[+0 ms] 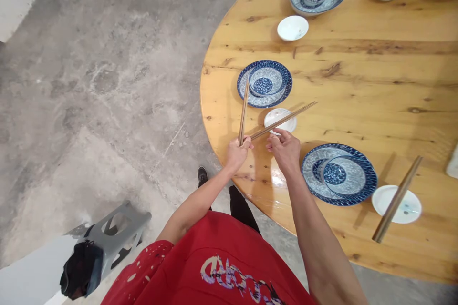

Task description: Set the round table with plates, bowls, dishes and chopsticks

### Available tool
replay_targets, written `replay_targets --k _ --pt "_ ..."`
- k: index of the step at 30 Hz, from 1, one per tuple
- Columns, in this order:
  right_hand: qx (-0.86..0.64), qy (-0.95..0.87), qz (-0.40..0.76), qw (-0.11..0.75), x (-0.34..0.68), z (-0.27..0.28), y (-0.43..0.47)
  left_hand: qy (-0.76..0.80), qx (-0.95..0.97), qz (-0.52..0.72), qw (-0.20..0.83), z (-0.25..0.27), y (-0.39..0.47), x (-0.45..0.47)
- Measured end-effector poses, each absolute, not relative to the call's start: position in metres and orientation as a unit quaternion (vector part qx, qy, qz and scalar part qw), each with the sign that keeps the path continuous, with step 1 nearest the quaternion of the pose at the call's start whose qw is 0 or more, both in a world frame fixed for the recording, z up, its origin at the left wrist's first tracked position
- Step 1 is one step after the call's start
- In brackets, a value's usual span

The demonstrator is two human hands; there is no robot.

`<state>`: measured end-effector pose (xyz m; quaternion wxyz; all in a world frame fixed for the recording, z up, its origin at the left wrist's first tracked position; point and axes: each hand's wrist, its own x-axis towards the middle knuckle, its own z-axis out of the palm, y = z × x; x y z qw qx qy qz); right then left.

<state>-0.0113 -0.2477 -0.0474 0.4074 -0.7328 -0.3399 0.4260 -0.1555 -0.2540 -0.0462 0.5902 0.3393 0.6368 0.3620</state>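
Note:
My left hand [239, 153] is closed around the lower end of a pair of wooden chopsticks [244, 112], which points up over the table's edge side. A second pair of chopsticks [299, 110] slants across a small white dish [277, 116], its near end close to my left fingertips. My right hand [286, 150] is at the dish's near rim, just below those chopsticks, its fingers partly bent and apart; nothing shows in its grasp. Beyond both hands, a blue-and-white bowl [266, 81] sits on a matching plate [259, 101].
Right of my right arm stands another bowl [345, 176] on a patterned plate [311, 181]. Chopsticks [399, 198] rest across a white dish [411, 207] beside it. More bowls occupy the far side of the round wooden table [375, 76]. A grey stool [118, 233] stands lower left.

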Motion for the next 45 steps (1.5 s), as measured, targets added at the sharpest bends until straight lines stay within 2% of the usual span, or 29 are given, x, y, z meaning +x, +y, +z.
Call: replay_targets --k 14,24,31,34,37,41,45 --pt "-0.743 -0.331 0.427 0.394 -0.016 -0.044 -0.257 0.639 0.385 0.354 0.564 -0.048 -0.249 -0.167" --pt "-0.750 -0.313 0.388 0.434 -0.015 -0.037 -0.267 0.645 0.399 0.351 0.550 -0.048 -0.246 -0.168" --pt "-0.716 -0.367 0.356 0.474 -0.039 0.003 -0.306 0.664 0.429 0.400 0.465 -0.039 -0.261 -0.214" --pt "-0.699 -0.426 0.384 0.427 -0.068 0.026 -0.337 0.694 0.379 0.440 0.426 -0.035 -0.273 -0.251" --pt "-0.671 -0.455 0.475 0.343 -0.102 0.025 -0.369 0.729 0.307 0.471 0.391 -0.039 -0.289 -0.286" --pt "-0.612 -0.476 0.594 0.215 -0.143 -0.016 -0.408 0.766 0.235 0.480 0.358 -0.062 -0.321 -0.324" --pt "-0.558 -0.502 0.654 0.093 -0.169 -0.081 -0.435 0.820 0.180 0.425 0.339 -0.105 -0.365 -0.349"
